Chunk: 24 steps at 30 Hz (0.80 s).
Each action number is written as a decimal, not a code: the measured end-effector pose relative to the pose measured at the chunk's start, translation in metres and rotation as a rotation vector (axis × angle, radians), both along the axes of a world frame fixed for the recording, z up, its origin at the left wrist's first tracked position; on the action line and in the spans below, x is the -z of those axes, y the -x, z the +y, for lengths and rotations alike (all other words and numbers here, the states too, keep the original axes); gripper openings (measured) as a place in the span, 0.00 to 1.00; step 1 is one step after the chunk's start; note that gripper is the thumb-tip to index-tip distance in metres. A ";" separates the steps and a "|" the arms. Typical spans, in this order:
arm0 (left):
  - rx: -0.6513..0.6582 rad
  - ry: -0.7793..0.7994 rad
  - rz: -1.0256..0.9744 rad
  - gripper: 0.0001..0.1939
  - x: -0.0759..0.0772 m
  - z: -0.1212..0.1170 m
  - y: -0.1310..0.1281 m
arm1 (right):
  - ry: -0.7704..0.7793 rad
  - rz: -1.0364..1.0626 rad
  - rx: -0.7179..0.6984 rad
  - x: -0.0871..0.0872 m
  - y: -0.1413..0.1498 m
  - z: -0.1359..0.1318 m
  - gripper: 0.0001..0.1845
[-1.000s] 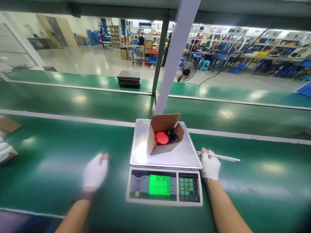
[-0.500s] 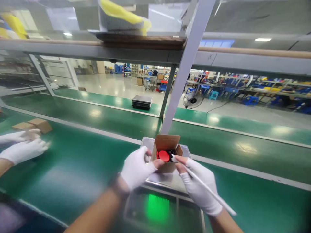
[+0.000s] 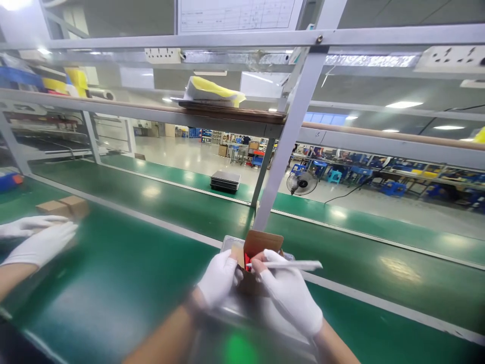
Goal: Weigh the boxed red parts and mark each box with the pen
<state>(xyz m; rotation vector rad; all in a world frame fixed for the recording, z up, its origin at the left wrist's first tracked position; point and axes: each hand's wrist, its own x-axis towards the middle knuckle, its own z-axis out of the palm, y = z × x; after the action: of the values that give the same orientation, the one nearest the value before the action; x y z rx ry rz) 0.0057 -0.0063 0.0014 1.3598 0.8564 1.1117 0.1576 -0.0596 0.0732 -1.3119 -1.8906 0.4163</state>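
Green workbench (image 3: pixel 125 283) under everything. Weighing scale (image 3: pixel 228 242), blurred, directly beneath open cardboard box (image 3: pixel 264 242). Gloved right hand (image 3: pixel 290 296) at box's right front, pinching slim white stick (image 3: pixel 299 265), tip over box. Gloved left hand (image 3: pixel 219 279) gripping box's left side flap (image 3: pixel 238 254). Red item (image 3: pixel 247 259) inside box, partly hidden.

Fan (image 3: pixel 302 182) beyond the green benches (image 3: pixel 151 188).

a fan (image 3: pixel 302 182) and blue stools (image 3: pixel 394 188) stand on a pale, shiny floor (image 3: pixel 170 155) beyond green benches (image 3: pixel 379 242)
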 end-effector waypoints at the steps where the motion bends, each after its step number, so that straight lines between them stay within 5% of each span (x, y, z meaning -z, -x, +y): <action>1: 0.001 0.007 -0.014 0.20 -0.001 0.000 0.000 | 0.013 -0.033 0.026 -0.003 0.005 0.005 0.16; 7: -0.007 0.003 -0.034 0.23 -0.004 -0.003 -0.001 | 0.002 -0.203 0.106 -0.005 0.015 0.022 0.16; 24: 0.003 -0.013 -0.047 0.23 -0.002 -0.002 -0.002 | 0.011 -0.139 0.138 0.001 0.017 0.021 0.18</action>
<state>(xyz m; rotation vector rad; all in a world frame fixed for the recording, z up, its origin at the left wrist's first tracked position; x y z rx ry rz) 0.0074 -0.0088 0.0030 1.3405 0.8136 1.1443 0.1411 -0.0386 0.0724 -1.5018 -1.8978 0.2714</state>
